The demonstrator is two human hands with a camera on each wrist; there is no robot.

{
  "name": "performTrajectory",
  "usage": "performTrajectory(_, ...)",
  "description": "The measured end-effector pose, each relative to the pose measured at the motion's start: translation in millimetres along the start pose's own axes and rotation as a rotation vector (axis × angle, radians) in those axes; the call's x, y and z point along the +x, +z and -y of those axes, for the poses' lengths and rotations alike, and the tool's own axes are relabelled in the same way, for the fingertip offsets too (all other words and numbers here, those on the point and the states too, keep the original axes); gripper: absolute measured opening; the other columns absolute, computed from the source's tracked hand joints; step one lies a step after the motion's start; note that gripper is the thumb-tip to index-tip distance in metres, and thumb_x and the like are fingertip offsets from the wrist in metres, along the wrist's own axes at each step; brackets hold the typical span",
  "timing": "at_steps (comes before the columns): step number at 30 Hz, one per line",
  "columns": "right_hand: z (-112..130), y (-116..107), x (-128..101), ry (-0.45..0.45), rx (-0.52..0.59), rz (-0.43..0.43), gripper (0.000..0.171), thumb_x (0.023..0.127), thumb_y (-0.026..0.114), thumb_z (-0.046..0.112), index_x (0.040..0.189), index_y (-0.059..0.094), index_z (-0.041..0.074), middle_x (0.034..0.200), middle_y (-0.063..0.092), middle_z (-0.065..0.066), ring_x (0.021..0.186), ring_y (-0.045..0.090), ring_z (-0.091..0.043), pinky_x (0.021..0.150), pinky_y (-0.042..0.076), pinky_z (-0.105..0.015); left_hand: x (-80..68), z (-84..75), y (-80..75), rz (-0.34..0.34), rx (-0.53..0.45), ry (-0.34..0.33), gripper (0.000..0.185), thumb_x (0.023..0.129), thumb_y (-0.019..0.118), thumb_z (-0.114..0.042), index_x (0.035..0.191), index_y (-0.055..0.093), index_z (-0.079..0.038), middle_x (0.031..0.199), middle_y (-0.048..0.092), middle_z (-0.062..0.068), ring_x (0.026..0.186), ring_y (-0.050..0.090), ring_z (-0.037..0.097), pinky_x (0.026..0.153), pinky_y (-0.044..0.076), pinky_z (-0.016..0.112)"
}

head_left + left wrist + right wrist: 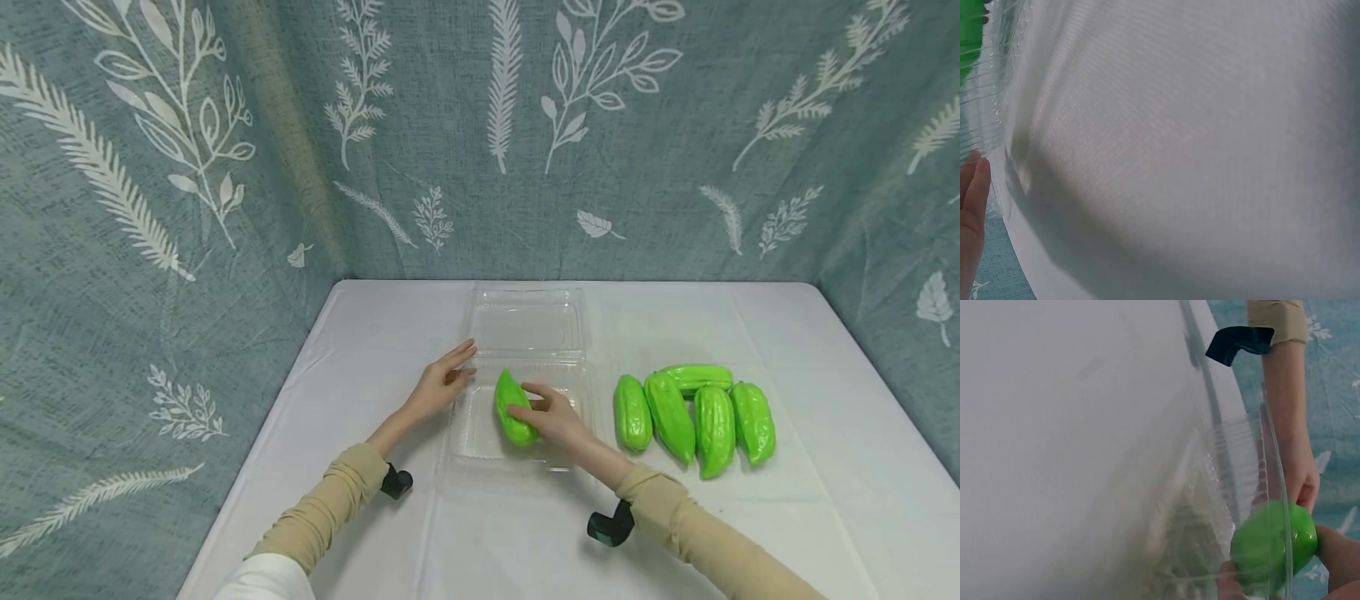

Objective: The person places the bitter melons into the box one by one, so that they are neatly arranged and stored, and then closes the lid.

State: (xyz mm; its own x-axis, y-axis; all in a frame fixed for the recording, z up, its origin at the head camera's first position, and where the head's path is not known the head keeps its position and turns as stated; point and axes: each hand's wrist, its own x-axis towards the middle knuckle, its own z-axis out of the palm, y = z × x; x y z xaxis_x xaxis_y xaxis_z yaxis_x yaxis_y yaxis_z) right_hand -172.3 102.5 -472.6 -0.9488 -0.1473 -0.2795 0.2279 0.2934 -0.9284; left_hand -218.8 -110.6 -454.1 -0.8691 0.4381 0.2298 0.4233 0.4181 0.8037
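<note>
Nearest the camera, two tan sleeves reach out over the white tablecloth (525, 542), each wrist carrying a small black camera mount. Just beyond them, the right hand (551, 417) curls its fingers and thumb round a green gourd (512, 408), holding it low inside the near half of the clear clamshell tray (480, 446). The gourd seems to touch or nearly touch the tray floor, though contact cannot be confirmed from the head view. The left hand (442, 383) lies with fingers straight and relaxed at the tray's left rim, apparently steadying it; it grips nothing.

By my reading, the step in hand is seating this first gourd in the tray. The next move would call for loosening the right hand's grip without shifting the light tray, then a reach to the right, where five more gourds (693, 417) lie packed together on the cloth, near the tray but apart from it.

Farther back, the tray's open lid (528, 321) lies flat toward the leaf-patterned curtain (480, 125).

Much is hard to read. Clear plastic hides the tray's edges. The left wrist view shows mostly blurred cloth, with only a sliver of fingers (972, 206). The right wrist view shows the gourd (1272, 547) through ribbed plastic, its fingers cut off at the frame edge.
</note>
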Motion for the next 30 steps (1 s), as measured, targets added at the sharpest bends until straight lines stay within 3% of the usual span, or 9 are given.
performTrajectory(8, 0, 14, 3, -0.023, 0.012, -0.010, 0.063, 0.087, 0.067, 0.026, 0.138, 0.044, -0.003, 0.124, 0.057, -0.031, 0.110, 0.061, -0.037, 0.085, 0.058, -0.038, 2.0, 0.8, -1.6, 0.028, -0.043, -0.007, 0.045, 0.090, 0.048, 0.012, 0.133, 0.039, 0.018, 0.147, 0.029, 0.033, 0.113, 0.057, 0.045, 0.098, 0.048, 0.046)
performTrajectory(19, 2, 27, 3, -0.044, 0.045, -0.037, 0.066, 0.087, 0.067, 0.023, 0.139, 0.040, -0.006, 0.129, 0.052, -0.034, 0.117, 0.055, -0.043, 0.092, 0.056, -0.043, 4.1, 0.8, -2.4, 0.034, -0.034, -0.015, 0.045, 0.090, 0.048, 0.013, 0.133, 0.039, 0.018, 0.148, 0.030, 0.031, 0.112, 0.058, 0.044, 0.099, 0.047, 0.047)
performTrajectory(30, 9, 30, -4, -0.040, 0.022, -0.010, 0.068, 0.084, 0.069, 0.018, 0.140, 0.038, -0.006, 0.134, 0.046, -0.035, 0.125, 0.048, -0.047, 0.095, 0.053, -0.047, 4.1, 2.8, -2.5, 0.039, -0.049, -0.014, 0.046, 0.090, 0.047, 0.013, 0.134, 0.038, 0.018, 0.148, 0.029, 0.031, 0.111, 0.059, 0.045, 0.097, 0.049, 0.045)
